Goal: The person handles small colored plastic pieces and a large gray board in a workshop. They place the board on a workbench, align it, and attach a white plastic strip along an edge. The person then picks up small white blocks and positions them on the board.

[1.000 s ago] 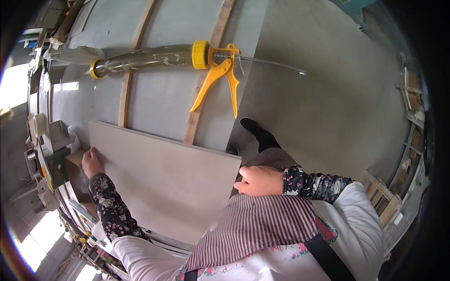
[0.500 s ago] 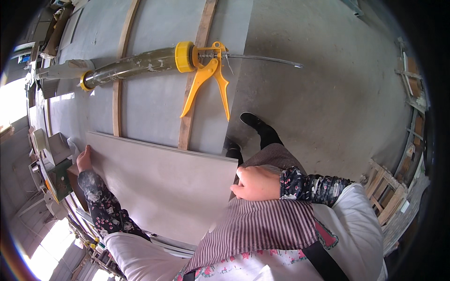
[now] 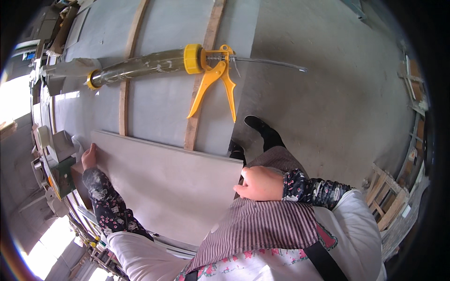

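A flat light grey panel [image 3: 164,182] spans the space before my body, with a thin raised strip along its far edge. My left hand [image 3: 89,157] grips its left end, fingers at the edge. At its right end my right hand [image 3: 259,183] is curled round the edge beside my striped apron; the fingertips are partly hidden. Beyond the panel is a caulking gun [image 3: 215,79] with a yellow trigger handle, a long dirty olive barrel and a metal rod pointing right. Neither hand touches it. What supports the gun cannot be made out.
Large grey sheets [image 3: 159,103] with wooden strips [image 3: 192,122] across them lie beyond the panel. Boxes [image 3: 61,145] and clutter crowd the left side. Grey concrete floor [image 3: 323,103] is at the right, with a wooden pallet [image 3: 384,196] near its edge.
The whole view has shifted slightly, so the gun, sheets and panel appear a little farther right. Both hands keep their places on the panel.
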`<action>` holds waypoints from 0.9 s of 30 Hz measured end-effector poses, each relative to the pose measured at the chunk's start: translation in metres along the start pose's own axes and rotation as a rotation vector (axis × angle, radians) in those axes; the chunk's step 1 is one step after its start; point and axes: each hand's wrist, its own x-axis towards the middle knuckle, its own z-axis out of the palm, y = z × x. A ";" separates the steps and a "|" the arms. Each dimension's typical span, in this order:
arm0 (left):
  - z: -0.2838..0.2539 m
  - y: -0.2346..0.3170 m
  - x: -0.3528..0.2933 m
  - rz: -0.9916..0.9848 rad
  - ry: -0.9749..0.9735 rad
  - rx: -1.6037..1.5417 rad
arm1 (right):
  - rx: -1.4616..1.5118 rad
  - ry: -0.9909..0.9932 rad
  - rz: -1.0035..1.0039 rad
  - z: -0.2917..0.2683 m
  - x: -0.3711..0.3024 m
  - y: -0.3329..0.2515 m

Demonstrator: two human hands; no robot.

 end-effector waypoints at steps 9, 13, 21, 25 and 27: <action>0.095 0.058 -0.265 0.639 0.300 0.099 | -0.408 0.341 -0.258 -0.032 -0.003 -0.007; 0.086 0.002 -0.418 0.150 0.286 -0.114 | -0.548 0.237 -0.348 -0.032 0.002 -0.018; 0.102 -0.111 -0.620 -0.671 0.343 -0.388 | -0.647 0.208 -0.394 -0.027 0.005 -0.028; 0.114 -0.088 -0.634 -0.893 0.223 -0.844 | -0.637 0.224 -0.399 -0.025 0.005 -0.030; 0.112 -0.072 -0.630 -0.911 0.242 -0.963 | -0.636 0.228 -0.398 -0.024 0.005 -0.030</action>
